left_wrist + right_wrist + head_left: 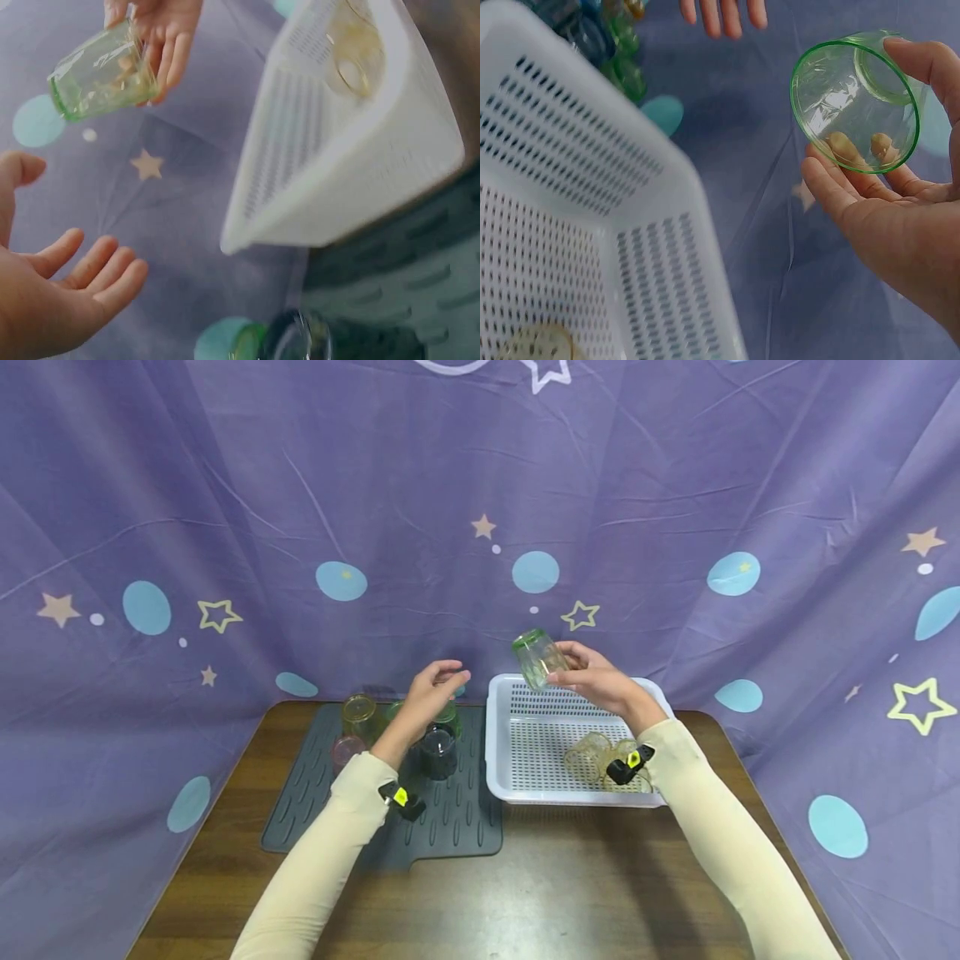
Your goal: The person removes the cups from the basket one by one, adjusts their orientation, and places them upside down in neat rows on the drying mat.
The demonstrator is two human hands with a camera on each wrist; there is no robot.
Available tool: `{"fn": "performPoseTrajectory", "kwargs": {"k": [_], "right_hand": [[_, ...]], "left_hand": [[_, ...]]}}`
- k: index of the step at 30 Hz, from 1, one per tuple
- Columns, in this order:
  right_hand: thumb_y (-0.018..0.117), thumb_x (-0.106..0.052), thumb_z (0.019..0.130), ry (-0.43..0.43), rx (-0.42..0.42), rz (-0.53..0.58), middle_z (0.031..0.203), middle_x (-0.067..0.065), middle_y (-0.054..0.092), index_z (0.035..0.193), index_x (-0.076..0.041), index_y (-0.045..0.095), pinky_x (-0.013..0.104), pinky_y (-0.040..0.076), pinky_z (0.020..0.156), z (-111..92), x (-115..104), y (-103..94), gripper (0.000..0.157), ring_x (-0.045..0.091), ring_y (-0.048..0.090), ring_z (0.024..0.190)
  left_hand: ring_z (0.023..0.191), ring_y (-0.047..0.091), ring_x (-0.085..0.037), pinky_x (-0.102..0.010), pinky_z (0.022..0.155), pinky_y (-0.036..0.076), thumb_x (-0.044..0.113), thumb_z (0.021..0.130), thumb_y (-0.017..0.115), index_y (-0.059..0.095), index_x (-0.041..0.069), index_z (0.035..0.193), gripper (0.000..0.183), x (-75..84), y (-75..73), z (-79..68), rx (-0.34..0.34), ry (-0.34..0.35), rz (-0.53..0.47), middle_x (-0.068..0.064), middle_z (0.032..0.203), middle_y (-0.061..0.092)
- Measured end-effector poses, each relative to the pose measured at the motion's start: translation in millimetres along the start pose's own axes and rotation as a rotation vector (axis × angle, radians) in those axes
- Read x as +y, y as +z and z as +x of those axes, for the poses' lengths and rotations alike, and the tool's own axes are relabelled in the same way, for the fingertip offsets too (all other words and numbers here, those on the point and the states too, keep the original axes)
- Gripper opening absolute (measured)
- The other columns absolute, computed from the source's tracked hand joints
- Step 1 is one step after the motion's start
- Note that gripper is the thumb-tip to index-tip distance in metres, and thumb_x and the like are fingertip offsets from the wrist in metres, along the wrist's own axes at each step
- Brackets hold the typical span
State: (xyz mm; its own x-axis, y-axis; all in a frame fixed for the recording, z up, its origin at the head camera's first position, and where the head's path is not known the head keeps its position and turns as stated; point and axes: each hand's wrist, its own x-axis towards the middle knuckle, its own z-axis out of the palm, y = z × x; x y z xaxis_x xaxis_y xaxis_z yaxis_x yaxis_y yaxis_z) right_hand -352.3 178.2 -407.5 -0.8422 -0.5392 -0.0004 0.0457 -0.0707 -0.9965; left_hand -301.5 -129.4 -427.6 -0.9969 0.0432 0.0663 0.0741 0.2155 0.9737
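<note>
My right hand (596, 681) grips a clear glass with a green rim (538, 660) near its base, thumb on one side and fingers on the other. The glass is tilted above the back of the white basket (498, 735), its rim pointing up and to the left. In the right wrist view the inside of the green-rimmed glass (855, 105) shows nothing in it. My left hand (427, 697) is raised over the drying mat (465, 827), holding nothing, its fingers (112, 274) spread and slightly bent towards the glass.
Several yellowish glasses (588, 756) lie in the basket's right part. On the mat stand a yellow glass (360, 718), a pink glass (347, 750), a dark glass (438, 754) and green glasses (447, 720). A purple curtain (420, 527) hangs behind the wooden table (525, 893).
</note>
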Motion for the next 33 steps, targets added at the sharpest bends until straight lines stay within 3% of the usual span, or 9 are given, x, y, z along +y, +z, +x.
{"fn": "performPoseTrajectory", "kwargs": {"k": [6,11,17,21,26,29,33], "right_hand": [[0.061,0.011,0.088,-0.046,-0.042,-0.039,0.120,0.003,0.062,0.142,-0.003,0.040,0.026,0.054,0.094,-2,-13,22.9,0.060,0.014,0.062,0.107],[0.063,0.012,0.087,-0.051,-0.049,-0.083,0.119,0.003,0.063,0.144,-0.001,0.038,0.027,0.055,0.093,-5,-19,38.7,0.064,0.014,0.063,0.106],[0.068,0.009,0.086,-0.047,-0.064,-0.145,0.126,0.013,0.060,0.148,0.001,0.037,0.029,0.056,0.090,-5,-19,52.3,0.070,0.016,0.063,0.105],[0.070,0.008,0.085,-0.062,-0.086,-0.176,0.123,0.008,0.062,0.146,-0.002,0.041,0.030,0.056,0.087,-6,-19,59.8,0.068,0.018,0.063,0.105],[0.071,0.007,0.086,-0.075,-0.111,-0.201,0.120,0.004,0.064,0.144,-0.005,0.043,0.031,0.056,0.086,-6,-18,65.5,0.065,0.017,0.063,0.105],[0.070,0.007,0.087,-0.072,-0.127,-0.204,0.127,0.013,0.062,0.145,-0.007,0.043,0.032,0.057,0.086,-5,-19,68.2,0.065,0.022,0.062,0.110],[0.070,0.003,0.089,-0.073,-0.176,-0.209,0.143,0.028,0.050,0.149,-0.009,0.040,0.036,0.056,0.092,-4,-22,71.7,0.068,0.041,0.054,0.127]], "left_hand": [[0.136,0.052,-0.040,-0.049,0.111,0.047,0.027,0.100,0.062,0.048,0.005,0.147,0.053,19.0,5.0,-2.0,-0.140,0.034,-0.222,-0.022,0.145,0.054],[0.137,0.050,-0.039,-0.052,0.112,0.045,0.020,0.097,0.064,0.043,0.009,0.150,0.058,34.7,8.0,-5.9,-0.196,0.118,-0.298,-0.023,0.146,0.050],[0.128,0.056,-0.027,-0.043,0.104,0.050,0.014,0.091,0.073,0.047,0.014,0.148,0.064,50.3,13.1,-11.5,-0.174,0.127,-0.262,-0.014,0.143,0.054],[0.124,0.058,-0.028,-0.034,0.093,0.053,0.010,0.089,0.076,0.048,0.014,0.147,0.065,54.5,15.1,-13.8,-0.169,0.124,-0.219,-0.012,0.143,0.054],[0.130,0.055,-0.029,-0.036,0.094,0.054,0.010,0.089,0.076,0.049,0.012,0.145,0.062,57.0,13.3,-18.0,-0.174,0.118,-0.179,-0.010,0.147,0.050],[0.133,0.054,-0.030,-0.040,0.097,0.053,0.012,0.089,0.077,0.050,0.012,0.143,0.061,57.7,8.9,-19.7,-0.176,0.118,-0.157,-0.009,0.146,0.050],[0.135,0.051,-0.033,-0.050,0.102,0.051,0.011,0.088,0.077,0.050,0.011,0.142,0.061,59.2,-2.0,-20.8,-0.186,0.131,-0.127,-0.011,0.145,0.051]]}}
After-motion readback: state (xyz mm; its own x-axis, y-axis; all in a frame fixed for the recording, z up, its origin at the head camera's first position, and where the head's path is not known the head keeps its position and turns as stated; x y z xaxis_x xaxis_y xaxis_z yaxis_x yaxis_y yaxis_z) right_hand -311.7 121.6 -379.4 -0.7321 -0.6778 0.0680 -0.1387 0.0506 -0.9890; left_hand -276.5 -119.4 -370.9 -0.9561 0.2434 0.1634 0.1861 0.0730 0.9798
